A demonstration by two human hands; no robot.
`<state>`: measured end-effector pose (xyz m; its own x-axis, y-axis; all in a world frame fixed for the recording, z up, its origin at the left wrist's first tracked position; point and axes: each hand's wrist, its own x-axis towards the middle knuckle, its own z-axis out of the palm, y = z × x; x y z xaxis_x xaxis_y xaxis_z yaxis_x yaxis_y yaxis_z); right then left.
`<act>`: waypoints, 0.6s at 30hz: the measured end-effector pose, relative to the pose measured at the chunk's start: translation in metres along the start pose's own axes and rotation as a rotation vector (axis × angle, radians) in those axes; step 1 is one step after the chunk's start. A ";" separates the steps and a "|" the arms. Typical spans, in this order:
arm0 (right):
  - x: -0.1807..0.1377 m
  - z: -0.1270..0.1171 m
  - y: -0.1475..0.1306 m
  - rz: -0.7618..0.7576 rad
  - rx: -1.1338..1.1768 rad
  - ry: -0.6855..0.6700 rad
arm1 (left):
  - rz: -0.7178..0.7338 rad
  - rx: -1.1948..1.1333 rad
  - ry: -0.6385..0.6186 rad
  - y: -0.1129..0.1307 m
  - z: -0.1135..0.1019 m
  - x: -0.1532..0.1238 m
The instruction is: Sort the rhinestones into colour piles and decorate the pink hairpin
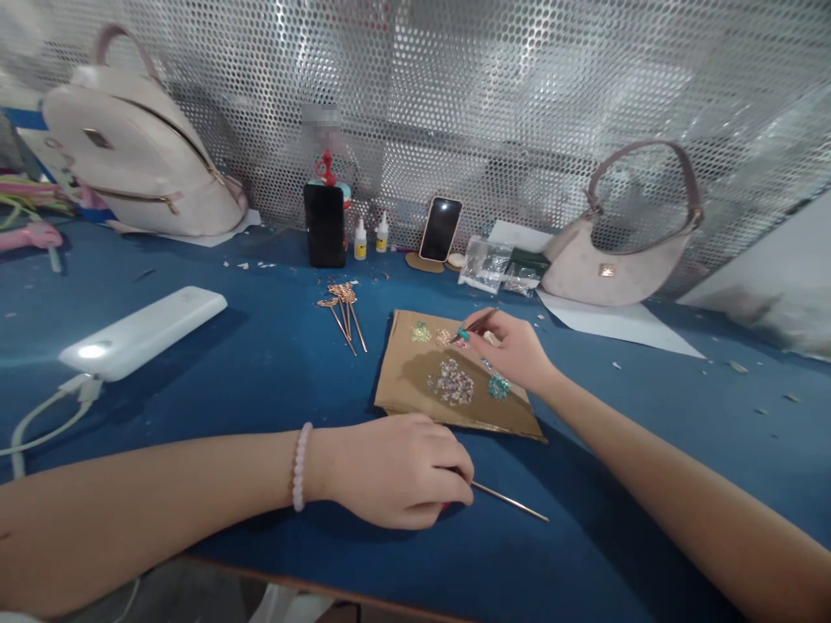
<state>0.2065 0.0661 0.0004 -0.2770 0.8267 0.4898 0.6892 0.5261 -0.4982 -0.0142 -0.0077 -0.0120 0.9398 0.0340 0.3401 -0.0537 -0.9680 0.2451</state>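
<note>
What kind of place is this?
It's probably a craft workspace, maybe a small workshop. Look at the piles of tiny beads or gems on cardboard, the gold-coloured sticks with fancy tops, and the small dropper bottles.

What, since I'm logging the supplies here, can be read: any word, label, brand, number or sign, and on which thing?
None can be read.
Yellow labels on the two small bottles: too small.
Metal plate on the handbag: too small and blurred.
Metal plate on the backpack: too blurred.
White power bank: a faint mark on top, not legible.
</note>
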 end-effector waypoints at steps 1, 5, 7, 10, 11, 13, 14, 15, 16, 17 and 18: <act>0.003 0.002 0.002 0.013 -0.002 0.013 | -0.001 0.002 -0.002 0.000 0.000 0.000; 0.008 0.007 0.010 0.047 0.030 -0.013 | -0.002 0.003 -0.006 -0.002 0.000 0.002; 0.006 0.007 0.011 0.048 0.030 -0.021 | -0.004 0.007 -0.006 -0.002 0.000 0.002; 0.001 0.003 0.010 0.046 0.026 -0.001 | -0.005 0.011 -0.010 -0.001 -0.001 0.002; -0.002 0.001 0.008 0.037 0.044 -0.003 | -0.005 0.012 -0.010 -0.001 -0.001 0.002; -0.008 -0.002 0.001 0.001 0.103 -0.037 | -0.006 0.015 -0.014 0.000 -0.002 0.002; -0.011 -0.003 -0.003 -0.031 0.135 -0.082 | -0.006 0.015 -0.018 0.000 -0.002 0.002; -0.015 -0.004 -0.008 -0.057 0.142 -0.119 | -0.007 0.016 -0.020 0.000 -0.002 0.001; -0.018 -0.004 -0.013 -0.075 0.130 -0.151 | -0.007 0.016 -0.022 0.000 -0.003 0.001; -0.021 -0.005 -0.017 -0.113 0.114 -0.167 | -0.008 0.018 -0.023 0.000 -0.003 0.001; -0.024 -0.005 -0.021 -0.141 0.092 -0.186 | -0.009 0.020 -0.023 0.000 -0.003 0.001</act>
<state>0.2014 0.0344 0.0029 -0.4899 0.7621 0.4232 0.5740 0.6474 -0.5014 -0.0139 -0.0069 -0.0090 0.9478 0.0372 0.3166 -0.0387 -0.9724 0.2302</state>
